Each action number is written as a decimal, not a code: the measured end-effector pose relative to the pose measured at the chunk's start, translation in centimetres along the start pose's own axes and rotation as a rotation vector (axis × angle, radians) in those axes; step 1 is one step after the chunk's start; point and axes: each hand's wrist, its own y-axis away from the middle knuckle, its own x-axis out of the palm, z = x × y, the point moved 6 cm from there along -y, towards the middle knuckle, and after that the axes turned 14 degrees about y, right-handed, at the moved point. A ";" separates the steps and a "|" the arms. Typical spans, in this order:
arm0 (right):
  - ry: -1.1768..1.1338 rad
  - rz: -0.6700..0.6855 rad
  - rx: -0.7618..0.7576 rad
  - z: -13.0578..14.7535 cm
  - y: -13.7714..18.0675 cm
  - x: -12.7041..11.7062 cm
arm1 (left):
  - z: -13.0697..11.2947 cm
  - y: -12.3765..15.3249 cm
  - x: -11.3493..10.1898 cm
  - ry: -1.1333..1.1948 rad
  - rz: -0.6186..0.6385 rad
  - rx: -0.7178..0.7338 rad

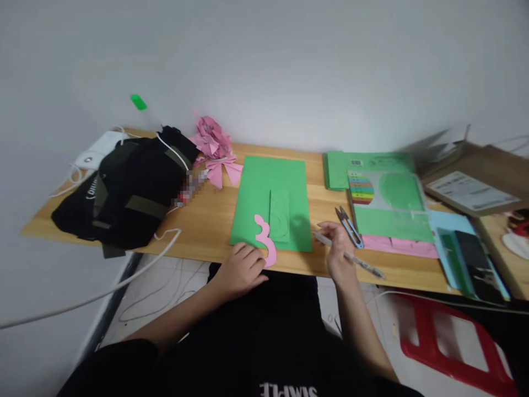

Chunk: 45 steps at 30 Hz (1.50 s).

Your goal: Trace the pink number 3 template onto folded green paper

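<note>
My left hand rests at the table's front edge with its fingers curled beside a pink wavy paper cut-out. The cut-out lies on the front of a green paper sheet, which also carries a smaller folded green piece. My right hand is closed on a pen that points to the right, just right of the green sheet. Small blue-handled snips lie on the wood just beyond that hand.
A black bag with white cables sits at the left of the wooden table. Pink paper bows lie at the back. Packs of coloured paper, a cardboard box and a black phone fill the right. A red stool stands below.
</note>
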 end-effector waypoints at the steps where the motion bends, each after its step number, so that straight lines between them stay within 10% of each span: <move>1: 0.040 0.006 -0.007 -0.1 0.0 0.1 | 0.0 0.1 0.1 0.000 -0.002 -0.002; 13: 0.367 0.190 -0.115 1.0 -2.7 0.8 | 0.0 1.3 0.1 0.081 -0.126 0.066; 23: -0.206 0.766 0.106 7.0 3.7 5.7 | -0.8 1.0 -1.3 0.150 -0.255 0.099; 30: -0.244 0.381 0.316 3.0 1.2 2.8 | -1.0 -0.9 -0.9 0.278 -0.215 0.028; 38: 0.006 0.065 0.572 -4.3 1.4 -3.2 | 4.6 -2.2 -0.3 0.675 -0.294 -0.513; 42: 0.253 -0.171 0.493 -2.9 0.8 -4.7 | 7.2 -2.6 0.8 0.982 -0.259 -0.756; 45: 0.042 -0.028 0.337 -0.4 -0.4 -1.3 | 8.2 -2.9 1.4 1.174 -0.231 -0.885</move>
